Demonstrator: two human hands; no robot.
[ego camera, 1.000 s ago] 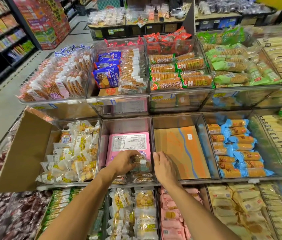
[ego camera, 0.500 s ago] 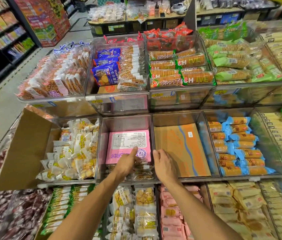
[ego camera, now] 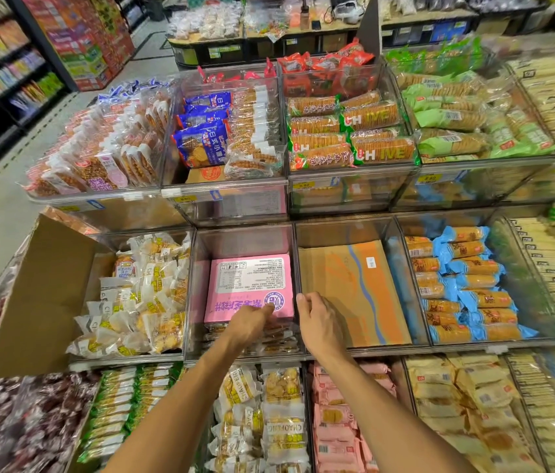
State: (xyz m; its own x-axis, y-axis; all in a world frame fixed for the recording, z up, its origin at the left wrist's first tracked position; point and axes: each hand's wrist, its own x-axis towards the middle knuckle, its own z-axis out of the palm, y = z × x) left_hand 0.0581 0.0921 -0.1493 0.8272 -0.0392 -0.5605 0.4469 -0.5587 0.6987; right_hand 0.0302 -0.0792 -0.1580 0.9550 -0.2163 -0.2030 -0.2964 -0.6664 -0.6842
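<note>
Restocking of a clear bin (ego camera: 200, 288), middle tier of a shop snack display; judged to be at an early stage.

- Pink box (ego camera: 250, 285): lies flat, label up, on the bin floor, towards the back. Not lifted out and not opened.
- Loose snack packets (ego camera: 277, 340): a thin row at the bin's front, just below the box's near edge. The rest of the bin is unfilled, so most of the filling appears still to do.
- Left hand (ego camera: 252, 317): at the box's near edge, fingers bent and close together. Cannot tell whether they pinch the box, hold a packet or only touch.
- Right hand (ego camera: 320, 322): on the divider wall (ego camera: 297, 261), thumb on the box side, bent fingers on the far side, apparently gripping it as a brace.

Surroundings:
- Cardboard sheet (ego camera: 347, 291): flat in the bin to the right.
- Blue-wrapped biscuits (ego camera: 463, 288): stacked one bin further right.
- Pale packets (ego camera: 139, 295): heaped in the bin to the left, with a brown carton flap (ego camera: 40, 295) beside them.
- Upper shelf (ego camera: 228, 196): overhangs the back of the bin.

In the way: high bin walls and the shelf above leave only the front and top open.
</note>
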